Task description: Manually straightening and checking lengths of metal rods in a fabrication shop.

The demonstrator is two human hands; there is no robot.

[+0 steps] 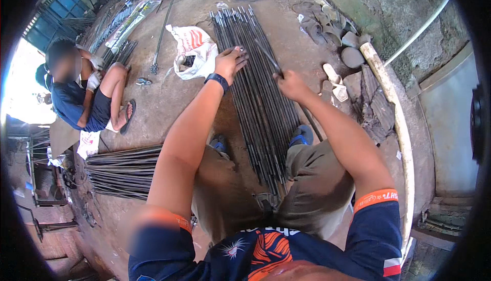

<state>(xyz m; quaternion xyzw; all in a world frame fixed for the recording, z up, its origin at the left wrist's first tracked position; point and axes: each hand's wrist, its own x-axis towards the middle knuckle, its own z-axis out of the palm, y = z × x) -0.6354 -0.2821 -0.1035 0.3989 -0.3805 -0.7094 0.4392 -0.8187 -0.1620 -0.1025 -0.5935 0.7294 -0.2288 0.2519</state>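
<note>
Gripping a dark metal rod (267,55) in the right hand (291,85), above frame centre; holding the left hand (231,64), grip too unclear to tell, over bundled metal rods (258,112).

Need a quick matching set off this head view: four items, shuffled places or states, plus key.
1. Right hand
2. Bundle of rods
3. White sack
4. Dark wristband

A. On the floor, mouth open
B. Around the left wrist
C. Closed around a dark rod
D. Lying lengthwise between the person's feet

Pairs: 1-C, 2-D, 3-A, 4-B
</note>
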